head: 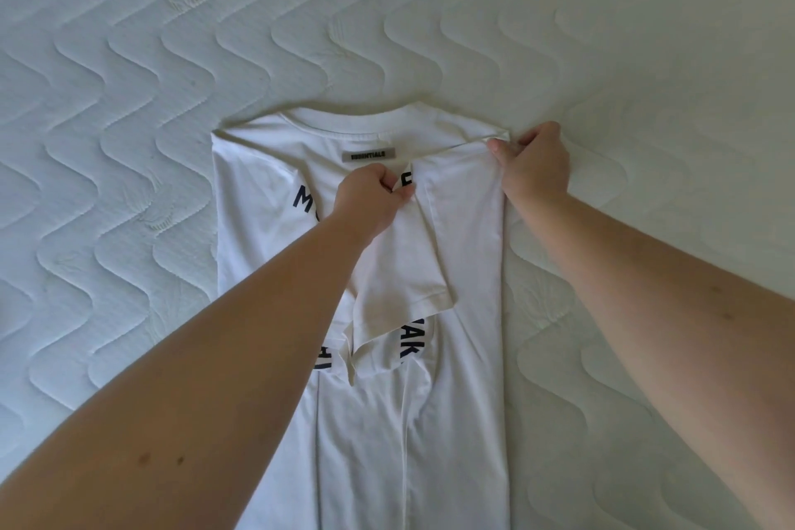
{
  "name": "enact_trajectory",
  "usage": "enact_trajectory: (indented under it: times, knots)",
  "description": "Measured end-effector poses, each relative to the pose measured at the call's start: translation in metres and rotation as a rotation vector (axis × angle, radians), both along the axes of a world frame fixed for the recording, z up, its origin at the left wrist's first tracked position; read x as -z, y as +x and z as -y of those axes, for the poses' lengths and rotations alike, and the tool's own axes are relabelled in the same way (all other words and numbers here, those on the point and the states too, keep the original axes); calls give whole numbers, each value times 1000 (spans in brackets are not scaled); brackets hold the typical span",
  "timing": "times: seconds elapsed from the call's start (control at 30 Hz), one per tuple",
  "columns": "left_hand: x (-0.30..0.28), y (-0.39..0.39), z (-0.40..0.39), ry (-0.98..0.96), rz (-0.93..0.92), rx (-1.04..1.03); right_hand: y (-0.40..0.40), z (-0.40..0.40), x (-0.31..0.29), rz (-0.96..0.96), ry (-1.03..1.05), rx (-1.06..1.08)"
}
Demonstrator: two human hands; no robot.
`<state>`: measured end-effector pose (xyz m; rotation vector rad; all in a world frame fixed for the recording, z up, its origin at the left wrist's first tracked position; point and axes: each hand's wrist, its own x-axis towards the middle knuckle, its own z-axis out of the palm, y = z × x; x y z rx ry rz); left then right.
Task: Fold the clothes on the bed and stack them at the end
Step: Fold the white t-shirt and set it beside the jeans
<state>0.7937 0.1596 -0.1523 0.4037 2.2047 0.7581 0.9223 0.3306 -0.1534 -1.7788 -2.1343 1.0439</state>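
Mid-bed, the shirt (266,271) is pinched by the left hand (370,196) at the sleeve and by the right hand (535,164) at the shoulder (keeping the fold taut).

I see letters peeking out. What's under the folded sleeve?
Under the sleeve lies the white T-shirt with dark letters. Only parts show; the sleeve and left hand cover the rest.

The scene is filled by a bed (172,56) covered in pale fabric quilted with wavy stitched lines. A white T-shirt (464,422) with dark lettering and a grey neck label is laid flat directly on it, collar towards the far side, its lower part cut off by the near edge
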Motion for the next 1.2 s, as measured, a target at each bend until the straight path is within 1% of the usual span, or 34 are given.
enact_trajectory:
  times: [0.13, 0.33, 0.43, 0.6, 0.8, 0.87, 1.0, 1.13, 1.17, 1.2]
  knots:
    - [-2, 6, 0, -8, -60, 17, 1, -3, 3, 13, 18, -10]
    - [-3, 5, 0, -10, -25, 3, -2, 2, 2, 40, 24, 26]
    - [-3, 6, -1, -14, -42, 9, -7, 4, 0, 62, 28, 53]
    - [-3, 10, -2, -9, -52, -17, -4, 7, -1, 34, 34, 80]
    - [-4, 8, -2, -25, -66, 20, 4, 13, -8, 12, 4, 47]
    - [-5, 9, -2, -26, -74, 10, 14, 26, -9, 41, -10, 4]
    - [-13, 18, -6, -55, -129, 24, 52, 64, -10, 174, 18, -98]
    - [-26, 35, -2, -14, -124, 16, 89, 95, -16, 181, 27, -78]
    - [-30, 42, 4, -8, -183, 71, 97, 103, -17, 178, 23, -80]
    - [-32, 52, 12, -10, -285, 141, 104, 112, -17, 174, 20, -85]
